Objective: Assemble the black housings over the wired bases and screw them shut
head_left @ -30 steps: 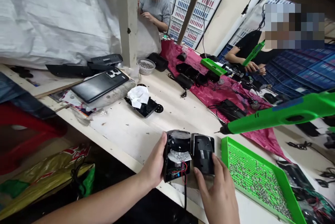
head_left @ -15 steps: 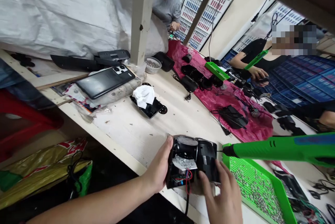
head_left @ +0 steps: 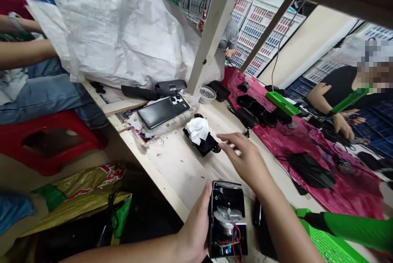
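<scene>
My left hand [head_left: 198,226] grips a black plastic housing [head_left: 227,197] by its left side, above the table edge. Inside it sit a silvery round part under clear plastic and red and blue wires. My right hand [head_left: 244,156] is stretched out over the table, fingers apart, holding nothing. Its fingertips are close to a black slotted disc [head_left: 216,148]; whether they touch it I cannot tell. Beside the disc lies a black plastic part [head_left: 204,146] topped with crumpled white tissue [head_left: 198,129]. Another black cover [head_left: 260,230] lies partly hidden behind my right forearm.
At right, a green electric screwdriver [head_left: 356,226] hangs over a green tray [head_left: 328,242] of screws. A phone [head_left: 164,111] rests near a post [head_left: 211,29] and a tub of small metal pieces [head_left: 206,94]. Black parts lie on pink plastic [head_left: 353,185]. Co-workers sit around.
My right hand has left the housing and reached forward to the disc. The black cover is off the housing's right side and on the table. The view has swung left.
</scene>
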A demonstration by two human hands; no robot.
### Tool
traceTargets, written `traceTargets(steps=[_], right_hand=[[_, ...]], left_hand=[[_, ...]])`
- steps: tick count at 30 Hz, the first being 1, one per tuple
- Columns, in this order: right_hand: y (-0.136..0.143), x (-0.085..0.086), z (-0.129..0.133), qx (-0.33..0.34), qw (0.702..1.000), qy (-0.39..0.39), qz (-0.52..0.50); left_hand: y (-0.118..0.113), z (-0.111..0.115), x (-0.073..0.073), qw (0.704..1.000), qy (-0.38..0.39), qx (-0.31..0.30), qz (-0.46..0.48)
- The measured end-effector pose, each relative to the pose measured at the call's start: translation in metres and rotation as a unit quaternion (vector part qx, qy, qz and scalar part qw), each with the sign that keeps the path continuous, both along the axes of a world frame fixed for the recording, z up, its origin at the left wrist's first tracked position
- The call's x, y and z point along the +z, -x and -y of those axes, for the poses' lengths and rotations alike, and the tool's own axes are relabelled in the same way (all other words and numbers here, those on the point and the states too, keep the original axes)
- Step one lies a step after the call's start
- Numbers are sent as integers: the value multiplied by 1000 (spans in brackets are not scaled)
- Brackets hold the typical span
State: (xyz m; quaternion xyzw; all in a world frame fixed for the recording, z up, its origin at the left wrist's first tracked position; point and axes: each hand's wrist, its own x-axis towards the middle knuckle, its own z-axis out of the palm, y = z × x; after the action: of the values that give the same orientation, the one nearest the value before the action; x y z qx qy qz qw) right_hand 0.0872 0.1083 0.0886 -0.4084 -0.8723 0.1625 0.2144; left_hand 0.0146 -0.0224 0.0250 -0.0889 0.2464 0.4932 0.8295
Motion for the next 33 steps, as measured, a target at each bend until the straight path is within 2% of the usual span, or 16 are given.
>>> traceTargets(steps=[3, 6, 8, 11, 13, 16, 19, 22, 26, 28, 33], right_hand=[[39, -18, -36, 32, 999, 14, 29], [58, -33, -55, 40, 998, 19, 51], [56, -34, -60, 37, 998, 18, 50], [31, -20, -57, 1, 1000, -2, 21], [4, -4, -44, -36, 999, -20, -6], [-35, 18, -7, -51, 997, -36, -37], [-58, 28, 39, 24, 998, 5, -60], [-62, 27, 73, 74, 994, 74, 15], [-52, 23, 86, 85, 978, 113, 153], [-48, 22, 86, 73, 976, 91, 183], [-49, 19, 91, 49, 975, -37, 213]], left_hand=[[0, -1, 1, 1000, 4, 0, -8], [1, -1, 2, 1000, 14, -13, -14], [2, -3, 4, 999, 20, -30, -12], [3, -4, 7, 999, 17, -34, -15], [3, -5, 8, 1000, 6, -14, -21], [2, -6, 6, 999, -21, 12, -27], [1, -7, 5, 998, -41, 22, -40], [0, -7, 4, 997, -60, 20, -38], [-2, -7, 4, 994, -86, 41, -52], [-3, -6, 4, 992, -94, 50, -63], [-4, -5, 7, 993, -73, 39, -85]])
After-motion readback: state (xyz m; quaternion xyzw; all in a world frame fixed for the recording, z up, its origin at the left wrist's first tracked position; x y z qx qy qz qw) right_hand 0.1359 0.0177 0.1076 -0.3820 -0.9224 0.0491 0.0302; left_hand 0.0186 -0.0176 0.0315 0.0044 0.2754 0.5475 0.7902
